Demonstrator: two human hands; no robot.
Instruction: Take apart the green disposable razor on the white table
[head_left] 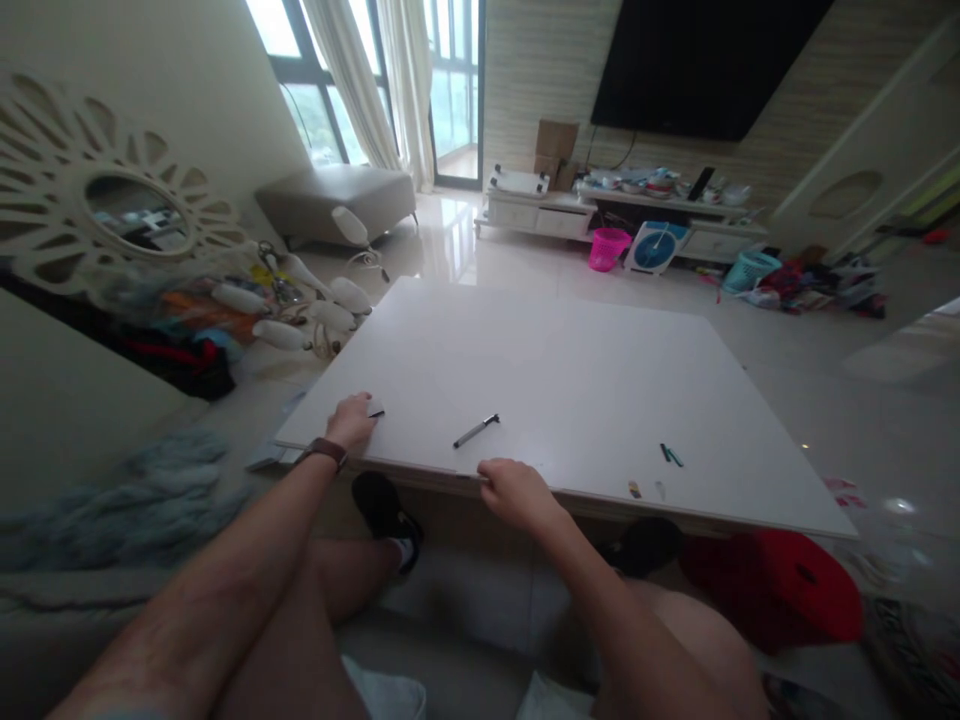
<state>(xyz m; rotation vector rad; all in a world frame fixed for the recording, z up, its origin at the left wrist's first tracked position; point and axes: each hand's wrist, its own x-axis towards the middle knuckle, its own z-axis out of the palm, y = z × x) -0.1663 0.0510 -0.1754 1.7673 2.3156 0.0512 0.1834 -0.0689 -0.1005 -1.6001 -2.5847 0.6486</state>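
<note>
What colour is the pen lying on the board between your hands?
The pen has a silver-grey barrel with a black end, clearest in the head view.

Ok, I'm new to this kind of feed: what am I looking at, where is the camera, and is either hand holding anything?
There is no machine here, only a person's two bare hands. The one picture comes from a camera worn on the head, looking forward and down, so the arms and knees enter from the bottom. In front lies a large white board. The left hand, with a watch on its wrist, rests on the board against a small piece that is too small to name. The right hand sits at the board's near edge; I cannot tell whether it grips. A pen and a green marker lie loose on the board.
</note>
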